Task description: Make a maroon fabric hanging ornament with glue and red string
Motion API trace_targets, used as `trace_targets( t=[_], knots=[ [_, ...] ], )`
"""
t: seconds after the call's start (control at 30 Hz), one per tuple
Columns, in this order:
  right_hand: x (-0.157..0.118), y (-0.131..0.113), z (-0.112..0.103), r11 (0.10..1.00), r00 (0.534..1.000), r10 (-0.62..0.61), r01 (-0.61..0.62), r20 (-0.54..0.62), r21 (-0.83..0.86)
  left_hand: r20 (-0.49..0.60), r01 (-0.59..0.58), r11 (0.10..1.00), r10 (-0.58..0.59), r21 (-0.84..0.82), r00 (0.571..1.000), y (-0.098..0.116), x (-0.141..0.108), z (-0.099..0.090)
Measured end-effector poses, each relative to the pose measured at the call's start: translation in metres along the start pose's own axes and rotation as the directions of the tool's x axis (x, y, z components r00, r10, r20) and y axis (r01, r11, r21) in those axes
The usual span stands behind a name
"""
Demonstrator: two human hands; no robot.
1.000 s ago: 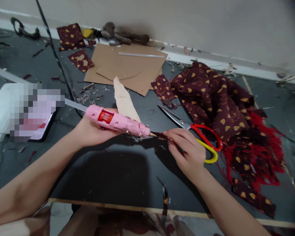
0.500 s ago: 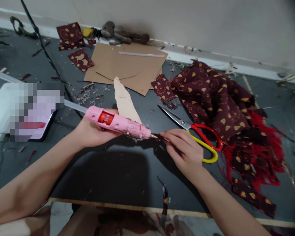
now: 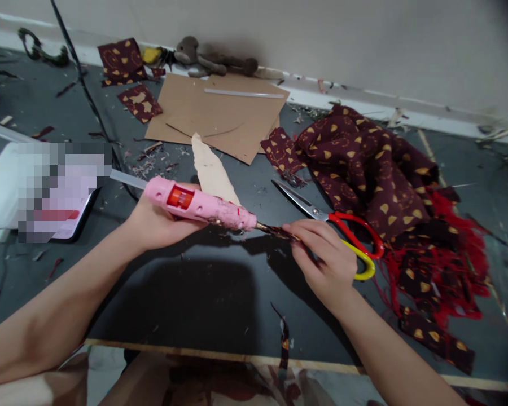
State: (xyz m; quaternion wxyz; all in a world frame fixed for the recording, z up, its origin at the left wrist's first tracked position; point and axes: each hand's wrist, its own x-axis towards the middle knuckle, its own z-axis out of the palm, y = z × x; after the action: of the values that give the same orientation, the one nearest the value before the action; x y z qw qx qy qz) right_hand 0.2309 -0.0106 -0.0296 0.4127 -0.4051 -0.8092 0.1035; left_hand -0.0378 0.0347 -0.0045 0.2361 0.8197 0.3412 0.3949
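My left hand (image 3: 165,223) is wrapped round a pink glue gun (image 3: 198,206), with a clear glue stick (image 3: 129,179) coming out of its back end. The gun's metal tip touches a small dark strip (image 3: 279,231) pinched in the fingers of my right hand (image 3: 324,254). A pale torn piece (image 3: 214,172) shows behind the gun; whether my left hand also holds it cannot be told. Scissors (image 3: 300,203) with red and yellow handles lie behind my right hand, which hides part of the yellow loop.
Brown cardboard (image 3: 220,113) bears another glue stick (image 3: 243,93). Crumpled maroon patterned cloth (image 3: 364,163) and red threads (image 3: 457,270) are at the right. On the left are a phone (image 3: 68,197), a white device (image 3: 0,186) and a black cable (image 3: 84,93). A grey toy (image 3: 188,51) lies by the wall.
My right hand has moved slightly right with the dark strip, and more of the strip shows. The glue gun has shifted slightly left and up. The pale piece's tip has moved left.
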Motion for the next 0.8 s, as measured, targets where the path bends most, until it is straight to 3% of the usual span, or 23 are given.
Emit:
trace_targets(
  t=[0.13, 0.47, 0.8],
  knots=[
    [-0.0006, 0.0009, 0.0002, 1.000, 1.000, -0.009, 0.009, -0.005, -0.004, -0.001, -0.023, 1.000, 0.023, 0.000, 1.000, -0.0009, -0.0009, 0.0000],
    [0.0005, 0.0022, -0.0001, 1.000, 1.000, -0.004, 0.004, -0.020, -0.011, 0.001, 0.079, 0.995, -0.080, 0.059, 0.997, 0.0020, -0.0008, -0.0004],
    [0.0005, 0.0026, 0.0003, 0.999, 0.999, 0.026, -0.027, -0.036, -0.019, 0.044, 0.105, 0.986, -0.112, 0.133, 0.993, 0.0073, 0.0042, 0.0018]
  ],
)
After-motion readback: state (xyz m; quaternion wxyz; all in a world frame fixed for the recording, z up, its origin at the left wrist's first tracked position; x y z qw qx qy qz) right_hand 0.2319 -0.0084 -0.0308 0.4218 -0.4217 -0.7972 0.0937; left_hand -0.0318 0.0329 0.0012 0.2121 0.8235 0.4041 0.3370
